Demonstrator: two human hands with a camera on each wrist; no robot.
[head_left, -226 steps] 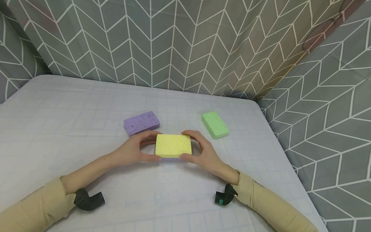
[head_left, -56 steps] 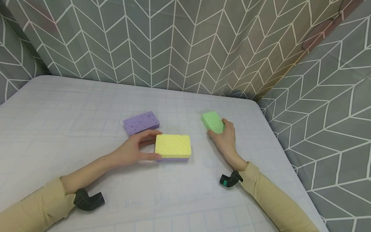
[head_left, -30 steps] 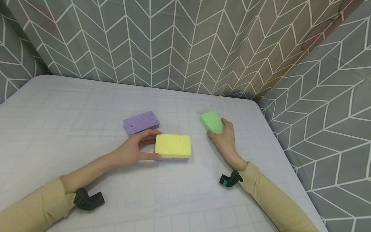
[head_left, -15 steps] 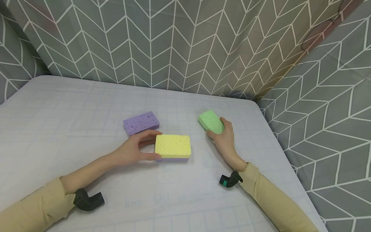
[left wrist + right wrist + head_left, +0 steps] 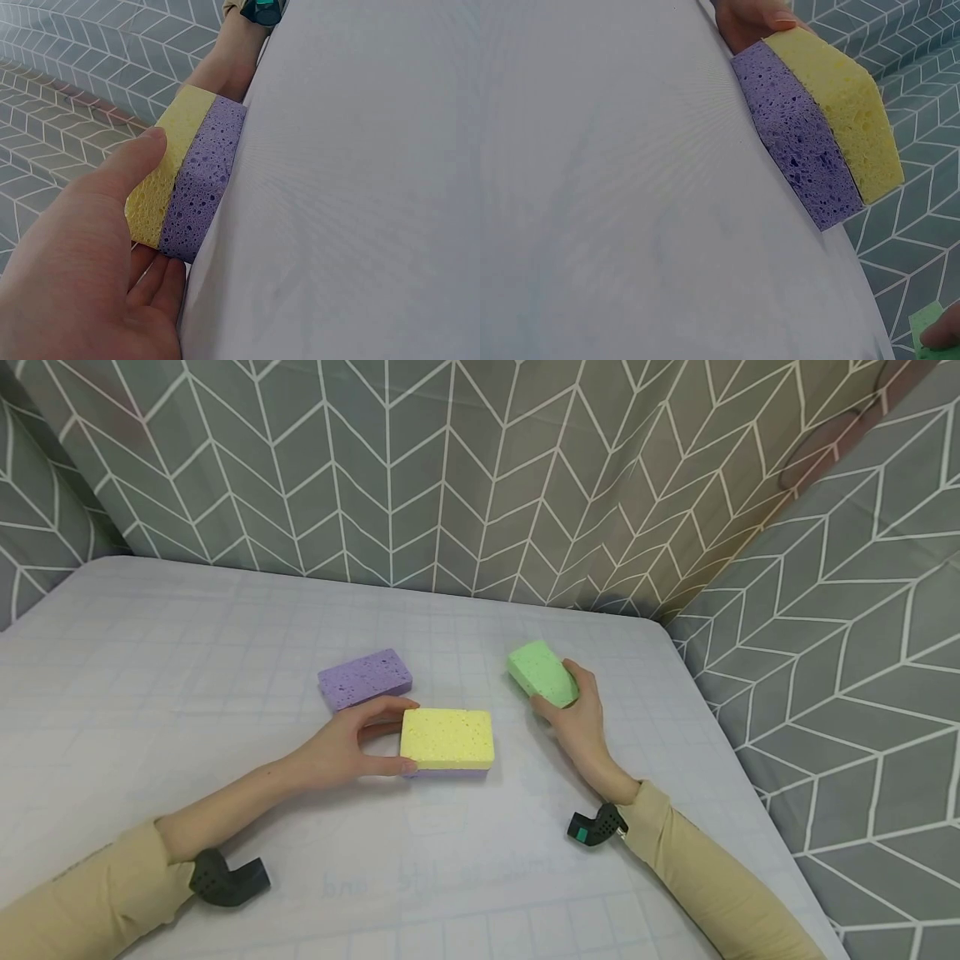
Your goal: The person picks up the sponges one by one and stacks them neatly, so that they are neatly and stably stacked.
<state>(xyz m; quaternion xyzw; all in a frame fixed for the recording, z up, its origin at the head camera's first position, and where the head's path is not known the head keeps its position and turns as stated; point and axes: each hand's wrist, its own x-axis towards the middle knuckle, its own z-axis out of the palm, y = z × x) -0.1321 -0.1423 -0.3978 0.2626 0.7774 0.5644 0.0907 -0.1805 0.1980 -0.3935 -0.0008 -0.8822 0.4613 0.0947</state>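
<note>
A yellow sponge (image 5: 447, 737) lies flat on a purple sponge (image 5: 799, 139), making a two-layer stack on the table. My left hand (image 5: 352, 743) holds the stack's left end, thumb at the near side and fingers at the far side. To the right, my right hand (image 5: 581, 718) grips a green sponge (image 5: 542, 672) between thumb and fingers; its far end looks tipped up from the table. Only the thumb and a corner of that green sponge show in the right wrist view. Another purple sponge (image 5: 366, 678) lies behind my left hand, its near edge partly covered by the fingers.
A white cloth with faint grid lines covers the table (image 5: 187, 627). Grey curtains (image 5: 420, 468) with white chevron lines hang behind it and on the right side. Each wrist carries a black camera mount (image 5: 228, 878).
My right hand went from the yellow sponge to the green one and grips it. The green sponge has since shifted slightly left and tilted up. My left hand has stayed in place.
</note>
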